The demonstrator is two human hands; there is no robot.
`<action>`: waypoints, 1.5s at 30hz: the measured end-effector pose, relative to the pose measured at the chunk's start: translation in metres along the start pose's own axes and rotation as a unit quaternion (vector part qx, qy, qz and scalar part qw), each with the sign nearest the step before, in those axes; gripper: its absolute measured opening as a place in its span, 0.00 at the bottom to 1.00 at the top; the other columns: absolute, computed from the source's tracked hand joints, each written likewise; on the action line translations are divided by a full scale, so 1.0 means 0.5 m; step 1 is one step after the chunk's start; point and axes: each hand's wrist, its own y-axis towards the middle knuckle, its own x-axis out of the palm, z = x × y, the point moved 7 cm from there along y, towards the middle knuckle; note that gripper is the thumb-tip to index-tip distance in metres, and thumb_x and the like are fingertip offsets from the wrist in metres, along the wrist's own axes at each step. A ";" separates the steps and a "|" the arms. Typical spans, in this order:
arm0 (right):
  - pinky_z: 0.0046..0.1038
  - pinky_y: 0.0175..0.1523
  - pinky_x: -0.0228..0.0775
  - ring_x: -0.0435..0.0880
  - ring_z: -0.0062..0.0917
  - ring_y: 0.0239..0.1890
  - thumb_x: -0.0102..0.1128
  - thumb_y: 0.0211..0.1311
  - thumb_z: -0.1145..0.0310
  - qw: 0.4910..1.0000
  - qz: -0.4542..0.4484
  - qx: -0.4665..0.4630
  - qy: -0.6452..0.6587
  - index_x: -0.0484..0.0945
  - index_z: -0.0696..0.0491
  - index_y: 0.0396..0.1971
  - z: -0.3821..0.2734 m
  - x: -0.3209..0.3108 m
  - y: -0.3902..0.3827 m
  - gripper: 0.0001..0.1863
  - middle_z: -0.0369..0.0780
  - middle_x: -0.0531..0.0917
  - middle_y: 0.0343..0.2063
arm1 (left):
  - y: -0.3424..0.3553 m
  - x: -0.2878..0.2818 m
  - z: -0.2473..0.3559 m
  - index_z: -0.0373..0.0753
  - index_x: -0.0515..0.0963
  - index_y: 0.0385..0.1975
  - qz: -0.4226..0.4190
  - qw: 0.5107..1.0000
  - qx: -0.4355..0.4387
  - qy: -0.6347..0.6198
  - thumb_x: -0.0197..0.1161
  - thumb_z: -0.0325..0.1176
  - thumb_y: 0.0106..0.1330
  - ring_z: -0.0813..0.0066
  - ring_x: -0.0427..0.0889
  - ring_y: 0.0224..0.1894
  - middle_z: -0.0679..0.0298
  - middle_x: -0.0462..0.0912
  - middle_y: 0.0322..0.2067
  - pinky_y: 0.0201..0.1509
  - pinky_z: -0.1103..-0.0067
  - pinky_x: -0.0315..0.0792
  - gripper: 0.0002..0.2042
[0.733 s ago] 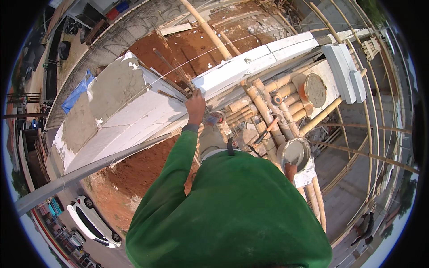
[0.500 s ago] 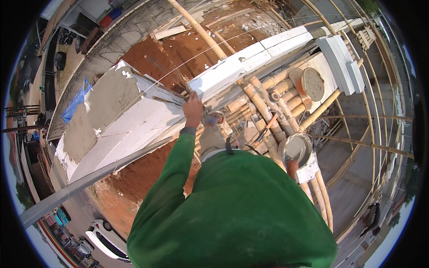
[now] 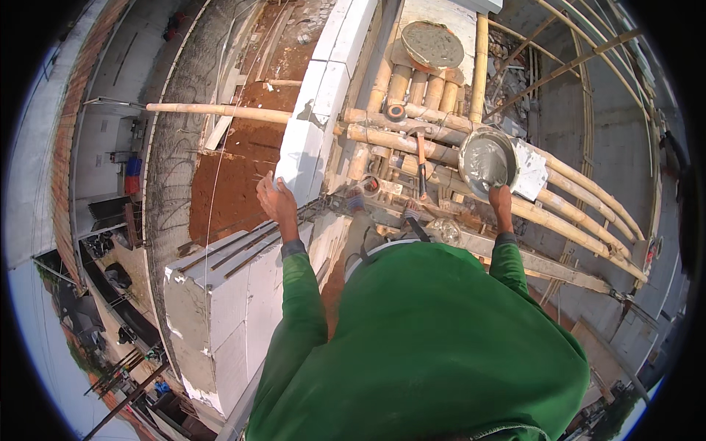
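Note:
My left hand (image 3: 278, 202) is beside the near end of a white block wall (image 3: 300, 151), its fingers apart and nothing in them; whether the fingertips touch the block I cannot tell. Over at the right, my right hand (image 3: 501, 202) is closed at the near rim of a round bucket (image 3: 463, 163) of wet grey mortar (image 3: 487, 158). What it grips is mostly hidden; a greyish shape shows in the mortar just beyond the fingers. A hammer (image 3: 421, 163) with an orange handle lies on the bamboo poles left of the bucket.
A second basin of mortar (image 3: 432, 45) stands on a pale board farther off. Bamboo poles (image 3: 588, 202) form the platform, with openings between them. A round orange-and-black object (image 3: 396, 112) rests there. Metal rods (image 3: 250, 250) lie atop the nearer wall (image 3: 243, 301). A thin string crosses at left.
The view has swung round, shifting the whole scene. My left hand has come off the gap between the walls and its fingers have spread. My right hand is still at the mortar bucket.

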 end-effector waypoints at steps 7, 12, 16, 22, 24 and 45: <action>0.52 0.56 0.77 0.85 0.61 0.51 0.61 0.63 0.58 0.996 0.058 0.026 0.055 0.86 0.67 0.41 0.006 0.024 -0.028 0.24 0.65 0.86 0.42 | 0.069 0.149 0.010 0.45 0.58 0.80 -0.160 0.985 0.056 -0.029 0.61 0.57 0.73 0.49 0.56 0.80 0.49 0.59 0.78 0.81 0.49 0.46 0.40; 0.52 0.56 0.77 0.85 0.61 0.52 0.62 0.63 0.55 0.997 0.046 0.040 0.046 0.85 0.68 0.42 0.025 0.051 -0.016 0.26 0.65 0.86 0.42 | 0.078 0.164 0.073 0.46 0.57 0.81 -0.142 0.981 0.124 0.039 0.60 0.55 0.75 0.51 0.54 0.81 0.51 0.56 0.79 0.82 0.44 0.41 0.39; 0.52 0.54 0.77 0.85 0.62 0.50 0.63 0.62 0.56 0.998 0.020 0.044 0.050 0.84 0.70 0.40 0.047 0.067 0.008 0.27 0.67 0.85 0.40 | 0.151 0.197 0.104 0.50 0.67 0.76 -0.154 0.973 0.159 -0.062 0.58 0.49 0.77 0.47 0.53 0.81 0.48 0.58 0.78 0.81 0.43 0.42 0.30; 0.52 0.52 0.77 0.85 0.63 0.48 0.63 0.60 0.57 0.998 0.035 -0.001 0.061 0.83 0.71 0.37 0.061 0.076 0.035 0.26 0.68 0.85 0.37 | 0.243 0.253 0.160 0.55 0.79 0.68 -0.189 0.944 0.252 -0.104 0.56 0.48 0.77 0.47 0.53 0.81 0.50 0.59 0.78 0.81 0.41 0.42 0.22; 0.53 0.49 0.76 0.85 0.64 0.46 0.64 0.61 0.56 0.997 0.047 -0.017 0.060 0.83 0.71 0.34 0.055 0.077 0.038 0.26 0.68 0.83 0.34 | 0.251 0.279 0.180 0.56 0.82 0.65 -0.237 0.930 0.280 -0.024 0.57 0.49 0.77 0.48 0.52 0.82 0.53 0.58 0.79 0.81 0.39 0.41 0.21; 0.47 0.37 0.76 0.87 0.49 0.29 0.64 0.64 0.57 0.991 0.039 0.039 0.119 0.82 0.68 0.29 0.029 0.014 -0.028 0.23 0.55 0.85 0.26 | 0.161 -0.005 0.130 0.44 0.60 0.77 -0.097 0.994 0.047 0.019 0.85 0.41 0.46 0.43 0.76 0.62 0.49 0.80 0.61 0.63 0.50 0.70 0.55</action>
